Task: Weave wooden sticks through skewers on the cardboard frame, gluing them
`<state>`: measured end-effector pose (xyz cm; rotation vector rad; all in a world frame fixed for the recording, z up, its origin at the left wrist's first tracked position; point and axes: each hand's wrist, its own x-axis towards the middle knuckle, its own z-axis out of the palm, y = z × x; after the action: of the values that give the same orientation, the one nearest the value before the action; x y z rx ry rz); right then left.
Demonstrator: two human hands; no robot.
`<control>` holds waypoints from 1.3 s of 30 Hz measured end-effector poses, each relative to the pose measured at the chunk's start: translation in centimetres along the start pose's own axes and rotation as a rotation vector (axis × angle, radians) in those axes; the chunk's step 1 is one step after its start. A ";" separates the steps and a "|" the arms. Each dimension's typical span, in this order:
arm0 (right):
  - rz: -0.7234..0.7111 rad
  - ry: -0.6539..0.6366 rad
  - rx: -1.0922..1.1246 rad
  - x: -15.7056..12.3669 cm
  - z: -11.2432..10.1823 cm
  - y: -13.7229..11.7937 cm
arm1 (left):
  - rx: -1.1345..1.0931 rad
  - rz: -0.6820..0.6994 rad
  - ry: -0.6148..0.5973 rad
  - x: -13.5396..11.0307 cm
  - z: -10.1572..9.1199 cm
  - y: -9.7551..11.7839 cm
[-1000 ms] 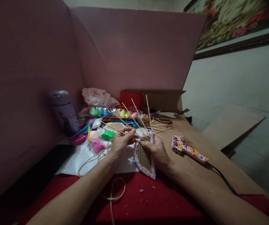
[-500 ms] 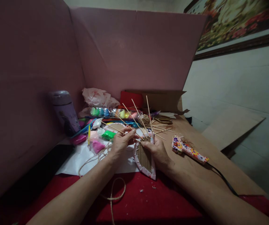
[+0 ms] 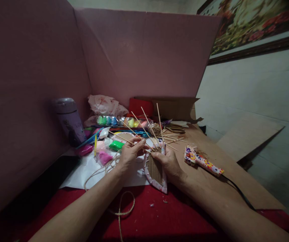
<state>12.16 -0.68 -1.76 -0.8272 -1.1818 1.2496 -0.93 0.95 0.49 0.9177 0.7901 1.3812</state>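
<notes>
Our left hand [image 3: 130, 155] has its grip pinched on the lowest stick of a fan, thumb and fingertips together, with a second stick running close by the fingertips. Our right hand [image 3: 171, 164] clasps the card [image 3: 156, 169], its thumb pressed near the top and most of its fingers hidden behind. The card, brown inside a pale cloth rim, sits between our hands, its pointed end towards us, over the near edge of the white paper [image 3: 76, 174]; we cannot tell whether it touches the table [image 3: 144, 218], which is spread with red. Five sticks [image 3: 159, 119] rise from the card's far end, spreading up and to the left. Beyond our right hand lie loose sticks [image 3: 171, 136], near a ball of twine [image 3: 154, 128]. To our right, the flowered glue gun [image 3: 205, 163] rests on a brown sheet [image 3: 227, 188], its black cord trailing towards us. To our left, a length of twine [image 3: 119, 213] loops over the red surface, and pink clay [image 3: 104, 157] and green clay [image 3: 116, 145] lie in packets near our left hand. A lilac bottle [image 3: 71, 125] stands further left, beside the pink panel [image 3: 33, 60].
</notes>
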 end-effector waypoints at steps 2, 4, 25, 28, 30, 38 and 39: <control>-0.004 0.000 -0.004 0.0 0.0 0.0 | 0.001 0.002 -0.007 0.0 0.0 0.0; -0.002 0.003 -0.009 0.0 0.0 0.0 | 0.000 0.004 -0.011 0.0 0.0 0.0; 0.004 0.012 -0.015 -0.1 0.1 -0.3 | 0.003 0.016 -0.010 0.0 -0.1 -0.2; 0.009 -0.001 -0.004 -0.1 0.1 -0.3 | 0.009 0.020 -0.013 0.1 -0.2 -0.2; 0.003 -0.002 -0.003 -0.1 0.1 -0.3 | 0.007 0.020 -0.012 0.1 -0.2 -0.2; 0.005 0.001 -0.005 -0.1 0.1 -0.3 | 0.016 0.024 -0.016 0.1 -0.3 -0.4; 0.007 0.002 -0.006 -0.1 0.2 -0.3 | 0.015 0.026 -0.013 0.1 -0.3 -0.4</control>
<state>12.11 -0.91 -1.43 -0.8372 -1.1822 1.2507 -1.04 1.08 0.02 0.9508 0.7826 1.3924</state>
